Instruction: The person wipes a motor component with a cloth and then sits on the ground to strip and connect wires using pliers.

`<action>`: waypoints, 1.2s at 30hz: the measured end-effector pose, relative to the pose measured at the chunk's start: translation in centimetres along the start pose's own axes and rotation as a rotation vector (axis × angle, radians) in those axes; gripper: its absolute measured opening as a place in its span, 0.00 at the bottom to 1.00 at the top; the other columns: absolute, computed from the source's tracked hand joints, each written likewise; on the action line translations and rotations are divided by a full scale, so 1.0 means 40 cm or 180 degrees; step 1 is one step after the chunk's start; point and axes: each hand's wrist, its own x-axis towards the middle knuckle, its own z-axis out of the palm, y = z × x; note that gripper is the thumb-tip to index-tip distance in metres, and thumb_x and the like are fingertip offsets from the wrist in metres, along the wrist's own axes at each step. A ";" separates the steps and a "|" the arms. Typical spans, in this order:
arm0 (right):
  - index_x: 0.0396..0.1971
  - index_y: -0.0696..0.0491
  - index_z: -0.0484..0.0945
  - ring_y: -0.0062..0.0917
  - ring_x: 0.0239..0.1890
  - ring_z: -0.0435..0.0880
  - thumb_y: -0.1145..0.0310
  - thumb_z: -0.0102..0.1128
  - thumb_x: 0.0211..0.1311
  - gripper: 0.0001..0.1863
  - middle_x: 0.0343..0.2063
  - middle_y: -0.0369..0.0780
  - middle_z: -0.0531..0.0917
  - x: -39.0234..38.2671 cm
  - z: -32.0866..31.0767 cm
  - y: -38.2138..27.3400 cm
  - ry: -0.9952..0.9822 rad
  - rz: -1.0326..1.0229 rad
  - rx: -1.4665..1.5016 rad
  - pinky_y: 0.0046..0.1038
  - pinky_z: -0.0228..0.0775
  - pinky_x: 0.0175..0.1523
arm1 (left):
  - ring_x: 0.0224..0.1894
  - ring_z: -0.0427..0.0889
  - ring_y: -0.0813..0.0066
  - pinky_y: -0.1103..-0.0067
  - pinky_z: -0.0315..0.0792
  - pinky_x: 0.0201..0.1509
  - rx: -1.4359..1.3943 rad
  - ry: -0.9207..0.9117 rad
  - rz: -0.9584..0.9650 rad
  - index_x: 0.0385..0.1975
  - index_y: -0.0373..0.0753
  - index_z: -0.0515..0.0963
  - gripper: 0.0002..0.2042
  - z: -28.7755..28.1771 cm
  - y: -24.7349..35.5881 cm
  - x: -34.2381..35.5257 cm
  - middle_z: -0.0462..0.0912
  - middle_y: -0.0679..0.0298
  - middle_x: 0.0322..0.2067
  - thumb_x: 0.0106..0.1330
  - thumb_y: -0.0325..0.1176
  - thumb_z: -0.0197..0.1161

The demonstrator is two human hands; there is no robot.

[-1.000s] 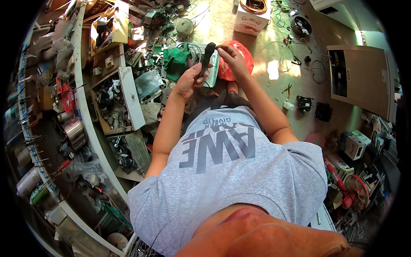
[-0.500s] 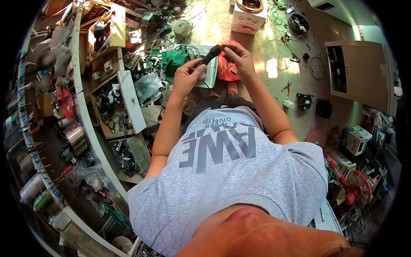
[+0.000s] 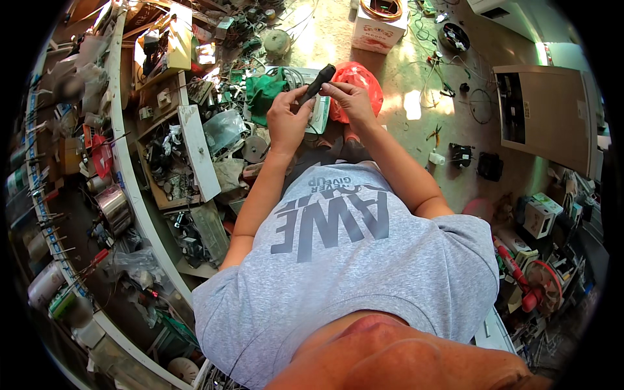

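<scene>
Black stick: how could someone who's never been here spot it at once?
Start at the grey T-shirt filling the middle, then look above it. There the left hand holds the black stick by its lower end, with the right hand close to its upper part. Slim, dark and slanting, it stands out from the green cloth on its left and the red bag on its right.

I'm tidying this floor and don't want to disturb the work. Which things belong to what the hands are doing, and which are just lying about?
In use:
- black cylindrical object, held in the left hand
- right hand, its fingers close to that object

Apparently just lying about:
- pliers
- green cloth
- carton topped with coiled wire
</scene>
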 end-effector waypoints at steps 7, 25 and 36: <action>0.40 0.59 0.83 0.19 0.37 0.80 0.68 0.63 0.58 0.13 0.36 0.39 0.85 0.002 0.001 0.023 -0.0055 -0.0446 -0.0248 0.22 0.71 0.45 | 0.26 0.80 0.80 0.82 0.74 0.28 -0.0420 0.0132 -0.0021 0.40 0.38 0.81 0.13 0.007 -0.017 -0.004 0.80 0.67 0.30 0.53 0.25 0.69; 0.31 0.50 0.86 0.34 0.48 0.74 0.67 0.67 0.48 0.09 0.32 0.34 0.85 -0.066 0.044 -0.030 0.0716 -0.2278 -0.2163 0.33 0.65 0.54 | 0.33 0.79 0.85 0.86 0.73 0.39 -0.1818 -0.0001 -0.0391 0.35 0.37 0.78 0.10 0.037 -0.057 -0.018 0.83 0.68 0.31 0.55 0.25 0.70; 0.30 0.55 0.84 0.29 0.40 0.79 0.70 0.62 0.54 0.07 0.31 0.41 0.84 0.015 -0.001 -0.016 0.0339 -0.0925 -0.0748 0.29 0.68 0.49 | 0.36 0.80 0.81 0.83 0.76 0.37 -0.2260 -0.0232 -0.1147 0.42 0.36 0.74 0.14 0.037 -0.027 0.000 0.80 0.66 0.36 0.60 0.30 0.67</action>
